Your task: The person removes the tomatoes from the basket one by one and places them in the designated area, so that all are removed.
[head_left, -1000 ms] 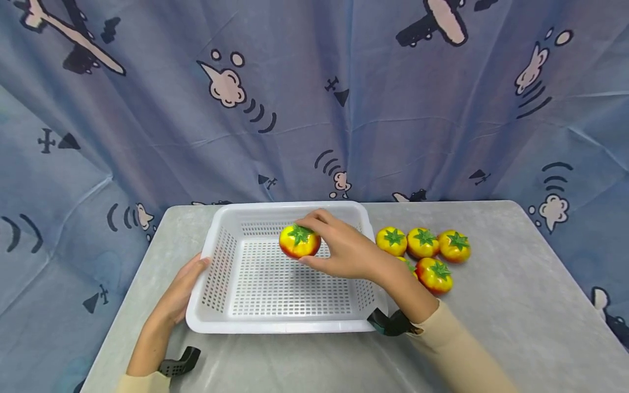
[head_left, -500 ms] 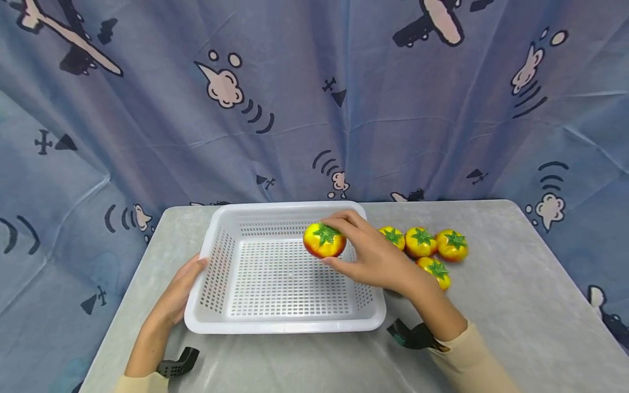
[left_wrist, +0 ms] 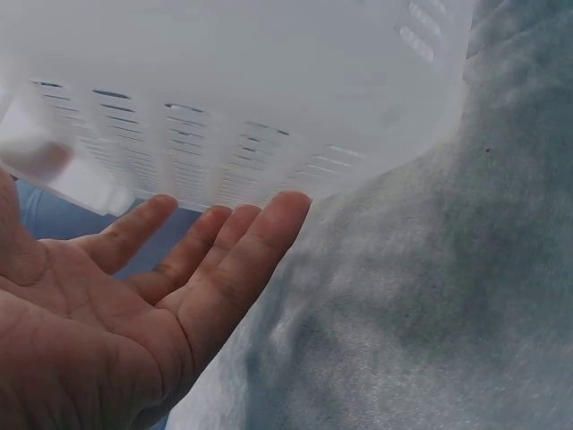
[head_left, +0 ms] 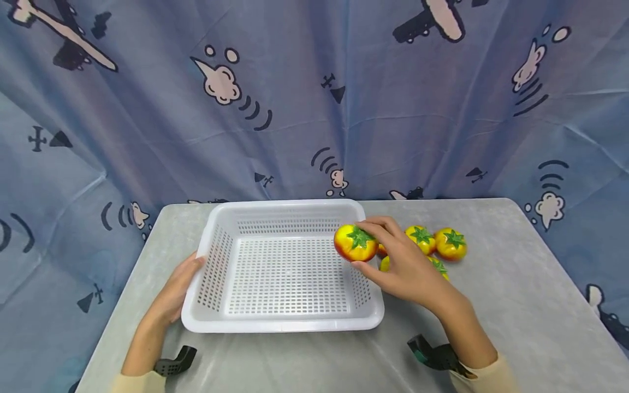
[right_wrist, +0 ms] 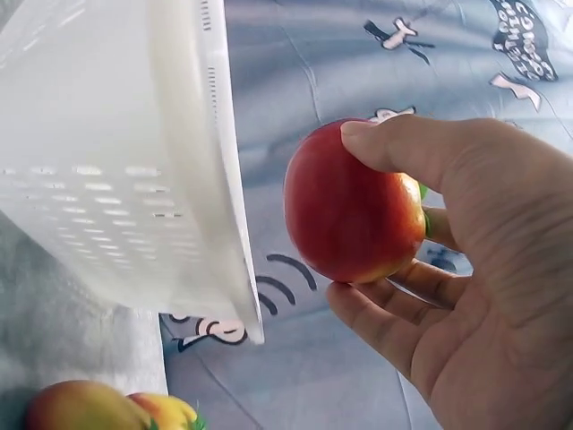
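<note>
My right hand (head_left: 408, 267) pinches a red-and-yellow tomato (head_left: 355, 243) with a green star-shaped top, between thumb and fingertips. In the head view the tomato overlaps the right rim of a white perforated plastic basket (head_left: 290, 326). The right wrist view has the tomato's red underside (right_wrist: 345, 210) beside the basket's outer wall (right_wrist: 107, 215). At the basket's left side, my left hand (head_left: 179, 286) holds it, thumb at the rim. From the left wrist, its fingertips (left_wrist: 285, 208) show against the outer wall (left_wrist: 224, 143).
Several more tomatoes (head_left: 450, 244) sit in a cluster on the grey table (head_left: 511, 305), right of the basket and partly hidden behind my right hand. A blue patterned curtain (head_left: 295, 109) hangs behind the table's far edge.
My right hand has moved right with the tomato, from over the basket's middle to its right rim. The left hand has stayed at the basket's left side.
</note>
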A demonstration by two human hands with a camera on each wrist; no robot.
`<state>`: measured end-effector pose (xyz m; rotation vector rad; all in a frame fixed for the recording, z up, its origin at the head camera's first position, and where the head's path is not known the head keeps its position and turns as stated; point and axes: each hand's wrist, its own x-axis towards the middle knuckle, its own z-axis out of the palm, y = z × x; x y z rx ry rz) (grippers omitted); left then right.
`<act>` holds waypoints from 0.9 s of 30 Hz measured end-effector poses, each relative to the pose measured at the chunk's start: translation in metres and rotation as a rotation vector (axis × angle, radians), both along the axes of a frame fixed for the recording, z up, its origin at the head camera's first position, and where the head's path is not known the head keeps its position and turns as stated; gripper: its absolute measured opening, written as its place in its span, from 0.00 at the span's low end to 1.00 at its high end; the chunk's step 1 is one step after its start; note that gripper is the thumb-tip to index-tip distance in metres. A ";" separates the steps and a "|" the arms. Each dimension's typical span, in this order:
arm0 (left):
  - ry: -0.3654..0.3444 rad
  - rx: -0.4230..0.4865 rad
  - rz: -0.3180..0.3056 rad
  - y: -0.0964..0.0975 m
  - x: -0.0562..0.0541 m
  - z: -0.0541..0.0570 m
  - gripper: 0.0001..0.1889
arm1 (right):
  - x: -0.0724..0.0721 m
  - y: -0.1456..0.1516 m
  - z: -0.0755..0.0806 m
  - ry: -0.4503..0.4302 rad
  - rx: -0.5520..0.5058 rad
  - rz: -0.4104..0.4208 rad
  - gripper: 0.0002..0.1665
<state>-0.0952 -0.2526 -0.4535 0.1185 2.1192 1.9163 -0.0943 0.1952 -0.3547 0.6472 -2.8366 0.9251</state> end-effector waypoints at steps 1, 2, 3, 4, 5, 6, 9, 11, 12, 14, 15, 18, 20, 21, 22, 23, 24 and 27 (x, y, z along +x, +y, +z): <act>0.000 0.004 -0.001 0.001 0.001 -0.001 0.36 | 0.002 0.003 -0.002 0.000 -0.004 -0.009 0.41; 0.001 0.005 0.000 0.001 0.001 -0.001 0.36 | 0.003 0.006 -0.003 0.001 -0.011 -0.015 0.41; 0.003 0.006 -0.001 0.002 0.002 -0.002 0.36 | 0.005 0.008 -0.005 0.005 -0.016 -0.022 0.41; 0.003 0.009 0.000 0.002 0.002 -0.002 0.36 | 0.006 0.011 -0.006 0.009 -0.020 -0.029 0.41; 0.004 0.007 0.002 0.002 0.003 -0.002 0.36 | 0.008 0.012 -0.007 0.012 -0.026 -0.035 0.41; 0.007 0.004 0.001 0.002 0.003 -0.001 0.36 | 0.009 0.014 -0.008 0.018 -0.032 -0.041 0.41; 0.006 -0.002 0.001 0.001 0.003 0.000 0.37 | 0.012 0.017 -0.013 0.044 -0.060 -0.050 0.40; 0.002 -0.008 0.004 0.001 0.002 0.000 0.37 | 0.013 0.020 -0.014 0.062 -0.077 -0.052 0.40; 0.000 -0.007 0.002 0.001 0.002 0.000 0.37 | 0.014 0.021 -0.015 0.072 -0.082 -0.053 0.40; -0.004 0.000 0.004 0.002 0.001 -0.001 0.37 | 0.013 0.023 -0.015 0.088 -0.080 -0.061 0.40; -0.006 0.002 0.003 0.002 0.001 -0.001 0.37 | 0.013 0.025 -0.015 0.092 -0.078 -0.067 0.41; -0.005 0.005 -0.005 0.003 0.000 -0.002 0.37 | 0.012 0.029 -0.015 0.102 -0.064 -0.091 0.41; -0.002 0.004 -0.009 0.003 0.001 -0.002 0.37 | 0.011 0.032 -0.016 0.107 -0.058 -0.099 0.41; 0.000 0.005 -0.008 0.002 0.001 -0.001 0.37 | 0.011 0.033 -0.017 0.108 -0.057 -0.102 0.41; 0.002 0.008 -0.007 0.002 0.001 -0.001 0.37 | 0.010 0.034 -0.017 0.108 -0.057 -0.105 0.41; 0.003 0.009 -0.008 0.001 0.001 0.000 0.37 | 0.010 0.034 -0.018 0.108 -0.057 -0.105 0.41; 0.004 0.009 -0.010 0.001 0.002 0.000 0.37 | 0.009 0.035 -0.018 0.109 -0.057 -0.106 0.41; 0.000 0.011 -0.014 -0.002 0.003 0.002 0.36 | 0.008 0.035 -0.020 0.098 -0.054 -0.103 0.40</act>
